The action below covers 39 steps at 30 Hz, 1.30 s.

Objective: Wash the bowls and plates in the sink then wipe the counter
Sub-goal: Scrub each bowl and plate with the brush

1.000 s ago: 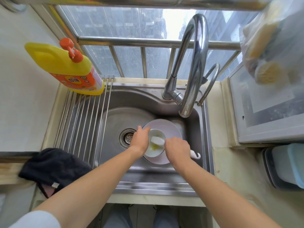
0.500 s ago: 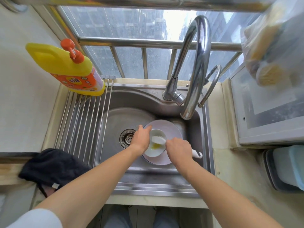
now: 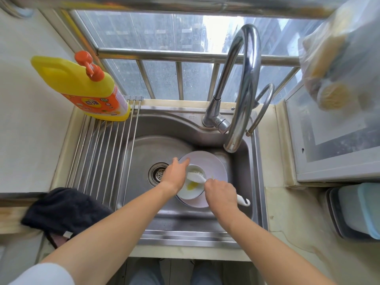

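Bowl (image 3: 190,189) sits on the plate (image 3: 213,163) in the sink (image 3: 144,145), right of the drain (image 3: 157,174). Right hand (image 3: 221,193) — grip curled round the white brush (image 3: 196,176) handle. Against half a second ago, bristles have swept from the bowl's right side to its far-left rim; yellow residue remains at the bottom. Left hand (image 3: 174,174) steadies the bowl, fingers now extended rather than tucked. Judgement: scrubbing in progress — faucet (image 3: 242,89) dry, rinse pending, plate and tabletop untouched.
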Each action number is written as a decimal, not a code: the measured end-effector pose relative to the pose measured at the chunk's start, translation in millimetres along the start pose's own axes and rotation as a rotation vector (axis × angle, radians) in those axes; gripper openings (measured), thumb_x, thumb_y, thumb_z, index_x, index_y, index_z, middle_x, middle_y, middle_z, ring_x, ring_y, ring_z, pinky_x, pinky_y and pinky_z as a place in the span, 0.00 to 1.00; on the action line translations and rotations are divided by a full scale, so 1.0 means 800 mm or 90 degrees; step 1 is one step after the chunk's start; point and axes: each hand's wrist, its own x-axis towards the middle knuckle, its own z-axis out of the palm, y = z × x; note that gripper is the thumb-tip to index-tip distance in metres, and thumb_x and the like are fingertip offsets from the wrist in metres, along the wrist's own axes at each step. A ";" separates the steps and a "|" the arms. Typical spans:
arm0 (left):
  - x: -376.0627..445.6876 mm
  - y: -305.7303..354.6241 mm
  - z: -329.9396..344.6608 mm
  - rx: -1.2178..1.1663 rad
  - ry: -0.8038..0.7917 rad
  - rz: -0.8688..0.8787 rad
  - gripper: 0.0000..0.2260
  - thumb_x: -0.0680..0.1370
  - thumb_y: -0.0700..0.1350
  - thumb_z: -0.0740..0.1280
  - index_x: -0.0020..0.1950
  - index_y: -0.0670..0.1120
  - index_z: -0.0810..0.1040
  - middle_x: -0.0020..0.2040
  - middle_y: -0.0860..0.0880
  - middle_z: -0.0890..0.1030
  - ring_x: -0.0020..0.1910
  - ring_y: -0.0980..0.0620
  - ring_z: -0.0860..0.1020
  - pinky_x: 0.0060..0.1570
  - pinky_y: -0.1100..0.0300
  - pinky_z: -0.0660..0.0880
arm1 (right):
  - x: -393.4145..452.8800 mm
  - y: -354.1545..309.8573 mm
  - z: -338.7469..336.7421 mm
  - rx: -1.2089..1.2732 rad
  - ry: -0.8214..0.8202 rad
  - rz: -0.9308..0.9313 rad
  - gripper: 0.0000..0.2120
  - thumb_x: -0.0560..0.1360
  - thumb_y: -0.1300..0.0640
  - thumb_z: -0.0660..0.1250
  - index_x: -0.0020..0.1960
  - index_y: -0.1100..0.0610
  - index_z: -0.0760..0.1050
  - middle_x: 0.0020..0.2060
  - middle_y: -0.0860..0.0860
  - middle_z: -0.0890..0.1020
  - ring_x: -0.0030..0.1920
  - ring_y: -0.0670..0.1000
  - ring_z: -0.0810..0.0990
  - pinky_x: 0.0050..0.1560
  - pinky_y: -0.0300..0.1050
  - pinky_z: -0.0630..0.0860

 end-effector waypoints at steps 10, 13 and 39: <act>-0.050 0.003 0.051 -0.302 0.056 -0.196 0.16 0.76 0.32 0.55 0.61 0.43 0.61 0.55 0.39 0.73 0.48 0.38 0.74 0.48 0.50 0.71 | -0.009 -0.019 0.025 0.198 -0.071 0.148 0.11 0.82 0.57 0.58 0.55 0.57 0.79 0.51 0.55 0.83 0.52 0.59 0.81 0.46 0.47 0.73; -0.036 0.006 0.042 -0.274 0.061 -0.195 0.17 0.75 0.32 0.54 0.62 0.45 0.62 0.56 0.39 0.70 0.47 0.38 0.72 0.48 0.51 0.69 | -0.002 -0.019 0.024 0.371 -0.171 0.172 0.11 0.79 0.50 0.62 0.45 0.57 0.77 0.44 0.57 0.80 0.44 0.60 0.76 0.42 0.44 0.69; -0.019 -0.010 0.020 -0.057 0.075 -0.047 0.13 0.78 0.34 0.60 0.62 0.42 0.69 0.56 0.38 0.71 0.48 0.35 0.75 0.44 0.51 0.66 | -0.021 -0.022 0.026 0.172 -0.084 0.123 0.12 0.83 0.57 0.60 0.60 0.58 0.79 0.56 0.57 0.82 0.59 0.60 0.81 0.54 0.48 0.76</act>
